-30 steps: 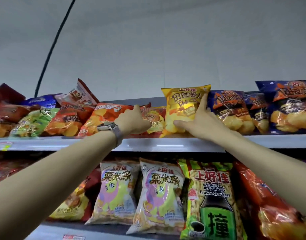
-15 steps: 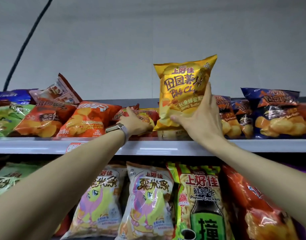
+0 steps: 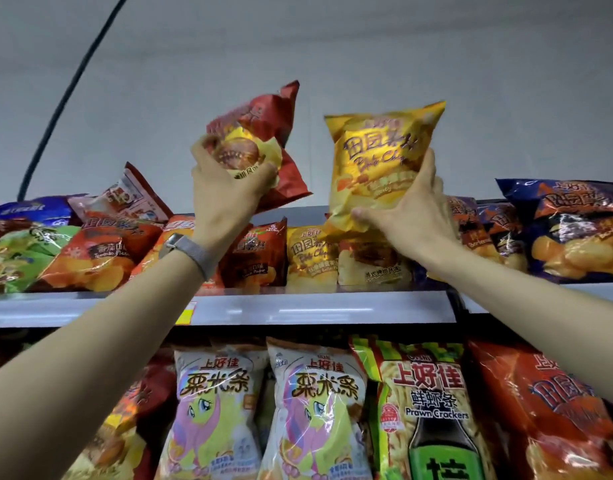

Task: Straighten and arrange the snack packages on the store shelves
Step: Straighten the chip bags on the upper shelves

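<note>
A: Where are the two bags?
B: Yellow bag (image 3: 377, 161) is at 1 o'clock of centre, upright, above the top row. Right hand (image 3: 412, 209) grips its lower right corner, with the thumb under the bottom edge and the fingers (image 3: 428, 164) spread up the side. Glossy foil, puffed pillow shape, crimped top seam.
A: And the other?
B: Red bag (image 3: 263, 133) is at 11 o'clock, tilted, its top leaning toward 1. Left hand (image 3: 228, 188) holds the lower half, fingers (image 3: 199, 150) curled round the left edge and thumb pressed on the front. Crinkled film, yellow panel with a round brown picture. Both bags are sealed, so the contents are hidden.
A: Touching the shelf?
B: Red bag is clear of it. The yellow bag's bottom overlaps the row behind, so I cannot tell.
A: What's on the top shelf?
B: Top shelf (image 3: 315, 306) has a flat grey front lip. A small yellow pack (image 3: 310, 254) stands under the hands. At 9 o'clock an orange tomato bag (image 3: 104, 251) and a green bag (image 3: 17, 254) lie back in a heap. Blue bags (image 3: 575, 230) are at 3 o'clock.
A: And below?
B: At 6 o'clock two white pony bags (image 3: 211, 410) stand side by side. A green prawn cracker bag (image 3: 426, 410) is at their 3 o'clock, with an orange-red bag (image 3: 557, 410) beyond it. All are shiny film. There is a mesh-band watch (image 3: 190, 251) on the left wrist and a black cable (image 3: 73, 91) on the wall at 10 o'clock.
</note>
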The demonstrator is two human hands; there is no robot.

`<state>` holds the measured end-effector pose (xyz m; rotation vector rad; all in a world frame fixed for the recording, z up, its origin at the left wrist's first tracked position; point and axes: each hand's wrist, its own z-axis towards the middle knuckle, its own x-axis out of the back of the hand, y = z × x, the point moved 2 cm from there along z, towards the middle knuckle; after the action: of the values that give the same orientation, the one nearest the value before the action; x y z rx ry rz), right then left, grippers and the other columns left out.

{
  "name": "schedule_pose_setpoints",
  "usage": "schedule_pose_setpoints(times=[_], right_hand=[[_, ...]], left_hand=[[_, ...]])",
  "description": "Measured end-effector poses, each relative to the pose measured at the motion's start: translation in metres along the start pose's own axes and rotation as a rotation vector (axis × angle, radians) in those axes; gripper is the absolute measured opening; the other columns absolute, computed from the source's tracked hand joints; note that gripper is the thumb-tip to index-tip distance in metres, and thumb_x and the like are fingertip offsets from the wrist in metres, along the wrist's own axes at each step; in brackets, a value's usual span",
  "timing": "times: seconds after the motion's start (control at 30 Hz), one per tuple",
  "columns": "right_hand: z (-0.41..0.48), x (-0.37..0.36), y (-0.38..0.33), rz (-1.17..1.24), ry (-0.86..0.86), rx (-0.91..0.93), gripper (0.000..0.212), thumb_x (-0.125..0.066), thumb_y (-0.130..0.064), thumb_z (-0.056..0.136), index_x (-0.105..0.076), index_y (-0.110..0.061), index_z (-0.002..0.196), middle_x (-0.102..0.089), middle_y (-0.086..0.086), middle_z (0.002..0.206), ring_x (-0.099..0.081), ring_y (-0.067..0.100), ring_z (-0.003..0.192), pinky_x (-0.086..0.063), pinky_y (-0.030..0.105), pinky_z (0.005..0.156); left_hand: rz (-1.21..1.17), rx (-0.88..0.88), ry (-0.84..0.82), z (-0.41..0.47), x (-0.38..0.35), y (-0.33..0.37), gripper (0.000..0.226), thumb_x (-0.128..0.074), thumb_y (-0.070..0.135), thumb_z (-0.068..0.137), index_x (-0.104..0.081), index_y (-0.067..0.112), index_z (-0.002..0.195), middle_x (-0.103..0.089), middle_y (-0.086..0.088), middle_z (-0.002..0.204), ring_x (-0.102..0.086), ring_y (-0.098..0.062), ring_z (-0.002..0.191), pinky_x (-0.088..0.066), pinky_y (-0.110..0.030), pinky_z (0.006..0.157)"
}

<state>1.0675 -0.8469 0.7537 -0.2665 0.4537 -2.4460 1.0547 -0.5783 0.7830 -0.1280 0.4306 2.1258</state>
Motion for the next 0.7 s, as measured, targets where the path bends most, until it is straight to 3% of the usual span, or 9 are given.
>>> schedule_pose_setpoints(times=[0.17, 0.33, 0.47, 0.6, 0.67, 0.7], right_hand=[[-0.019, -0.069, -0.025, -0.039, -0.281, -0.017, 0.150, -0.084, -0.072, 0.064, 0.020, -0.027, 0.161, -0.031, 0.017, 0.163, -0.042, 0.042, 0.143, -0.041, 0.055, 0.109], [-0.024, -0.130, -0.039, -0.104, -0.480, -0.045, 0.158, -0.085, -0.076, 0.058, 0.020, -0.019, 0.161, -0.042, 0.023, 0.156, -0.049, 0.044, 0.138, -0.046, 0.050, 0.108], [-0.012, -0.145, -0.039, -0.110, -0.622, -0.107, 0.154, -0.084, -0.074, 0.063, 0.014, -0.008, 0.162, -0.042, 0.019, 0.159, -0.044, 0.042, 0.143, -0.042, 0.047, 0.114], [-0.007, -0.142, -0.040, -0.117, -0.753, -0.131, 0.152, -0.081, -0.073, 0.069, 0.020, -0.004, 0.159, -0.036, 0.018, 0.164, -0.041, 0.040, 0.145, -0.039, 0.044, 0.118], [-0.007, -0.135, -0.036, -0.038, -0.805, -0.149, 0.139, -0.081, -0.066, 0.075, 0.007, -0.002, 0.162, -0.038, 0.017, 0.162, -0.042, 0.039, 0.145, -0.039, 0.044, 0.117], [-0.007, -0.129, -0.034, 0.003, -0.795, -0.144, 0.122, -0.080, -0.060, 0.079, -0.012, -0.001, 0.161, -0.046, 0.016, 0.155, -0.046, 0.038, 0.141, -0.043, 0.042, 0.111]], left_hand=[[0.082, -0.119, 0.032, -0.001, 0.040, 0.001, 0.089, -0.080, 0.061, 0.075, -0.032, 0.027, 0.142, -0.059, -0.008, 0.131, -0.062, -0.025, 0.120, -0.052, -0.048, 0.106], [0.155, -0.163, 0.025, -0.010, 0.073, -0.001, 0.086, -0.082, 0.054, 0.078, -0.033, 0.027, 0.143, -0.060, -0.004, 0.131, -0.065, -0.019, 0.116, -0.054, -0.043, 0.103], [0.207, -0.214, -0.012, -0.020, 0.085, 0.005, 0.082, -0.082, 0.053, 0.080, -0.033, 0.030, 0.142, -0.058, -0.002, 0.130, -0.063, -0.018, 0.114, -0.055, -0.043, 0.099], [0.234, -0.211, -0.079, -0.032, 0.075, 0.011, 0.079, -0.081, 0.053, 0.080, -0.033, 0.035, 0.140, -0.056, -0.004, 0.128, -0.062, -0.021, 0.114, -0.053, -0.045, 0.100], [0.227, -0.203, -0.131, -0.040, 0.062, 0.014, 0.078, -0.081, 0.051, 0.080, -0.033, 0.037, 0.140, -0.055, -0.005, 0.130, -0.062, -0.022, 0.113, -0.053, -0.042, 0.099], [0.222, -0.203, -0.157, -0.043, 0.055, 0.016, 0.078, -0.081, 0.050, 0.080, -0.033, 0.037, 0.141, -0.054, -0.006, 0.130, -0.061, -0.022, 0.113, -0.052, -0.039, 0.097]])
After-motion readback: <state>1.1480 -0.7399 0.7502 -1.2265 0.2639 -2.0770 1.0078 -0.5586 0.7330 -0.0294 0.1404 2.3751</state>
